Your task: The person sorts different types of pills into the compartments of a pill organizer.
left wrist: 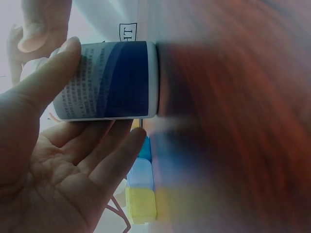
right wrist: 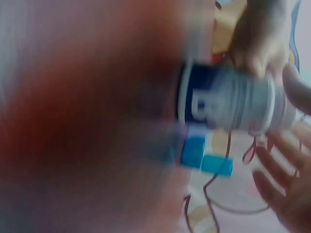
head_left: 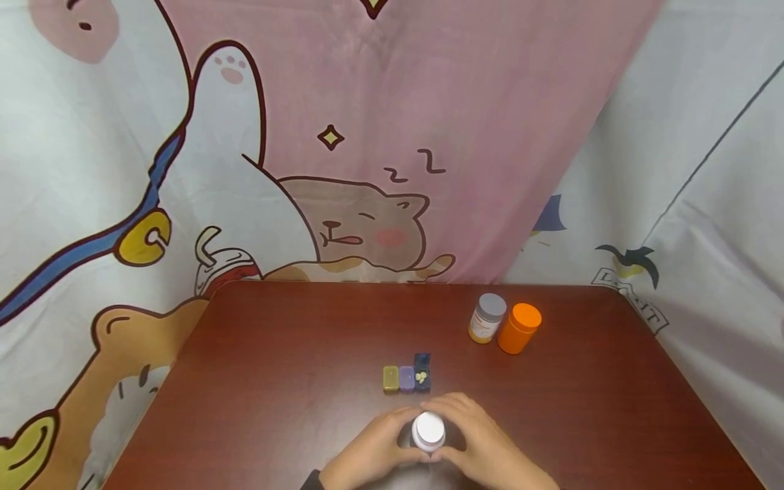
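A white pill bottle [head_left: 428, 431] with a white cap and a blue-and-white label [left wrist: 127, 80] stands upright between the two hands, its base at or very near the table. My left hand [head_left: 381, 441] grips its side between thumb and fingers. Around the cap [right wrist: 285, 109] curl the thumb and fingers of my right hand [head_left: 476, 435]; blur hides the exact contact. Just beyond the hands lies a small pill organizer [head_left: 407, 378] with yellow, purple and dark blue compartments. The blue one has its lid [head_left: 422, 361] raised, and several pale pills [head_left: 420, 376] lie inside.
Farther back on the brown table [head_left: 294, 354], right of the organizer, stand a grey-capped bottle [head_left: 486, 318] and an orange bottle [head_left: 519, 329], close together. A printed cartoon curtain [head_left: 490, 122] hangs behind the table and along its sides.
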`<action>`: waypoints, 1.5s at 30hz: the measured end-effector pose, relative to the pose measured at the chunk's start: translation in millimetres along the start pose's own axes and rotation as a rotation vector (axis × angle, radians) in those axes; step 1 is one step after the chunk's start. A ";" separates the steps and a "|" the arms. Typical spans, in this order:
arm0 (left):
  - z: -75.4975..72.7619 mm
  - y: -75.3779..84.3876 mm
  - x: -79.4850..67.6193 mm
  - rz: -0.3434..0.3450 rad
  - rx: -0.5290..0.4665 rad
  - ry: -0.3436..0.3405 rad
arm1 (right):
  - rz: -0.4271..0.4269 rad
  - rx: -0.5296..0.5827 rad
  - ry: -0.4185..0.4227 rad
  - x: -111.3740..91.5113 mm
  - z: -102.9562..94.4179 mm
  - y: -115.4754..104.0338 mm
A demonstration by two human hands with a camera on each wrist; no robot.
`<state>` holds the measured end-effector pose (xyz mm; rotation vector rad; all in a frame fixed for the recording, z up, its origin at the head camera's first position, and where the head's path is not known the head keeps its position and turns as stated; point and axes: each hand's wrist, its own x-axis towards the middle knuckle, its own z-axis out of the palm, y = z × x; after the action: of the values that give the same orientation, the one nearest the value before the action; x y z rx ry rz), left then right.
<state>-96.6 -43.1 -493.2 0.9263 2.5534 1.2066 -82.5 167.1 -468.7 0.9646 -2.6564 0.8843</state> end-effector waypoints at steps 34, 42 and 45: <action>2.8 -2.6 0.3 -0.025 -0.009 0.031 | -0.136 0.338 -0.046 12.8 3.2 13.3; 0.4 -1.5 0.5 -0.017 -0.015 0.022 | -0.076 0.019 0.078 9.1 3.9 -3.1; -0.2 -2.0 0.5 -0.018 -0.019 0.016 | -0.062 -0.090 0.118 8.3 4.5 -9.0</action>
<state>-98.0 -43.9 -494.6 0.8918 2.5525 1.2354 -83.1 154.6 -465.1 0.9385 -2.5301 0.7761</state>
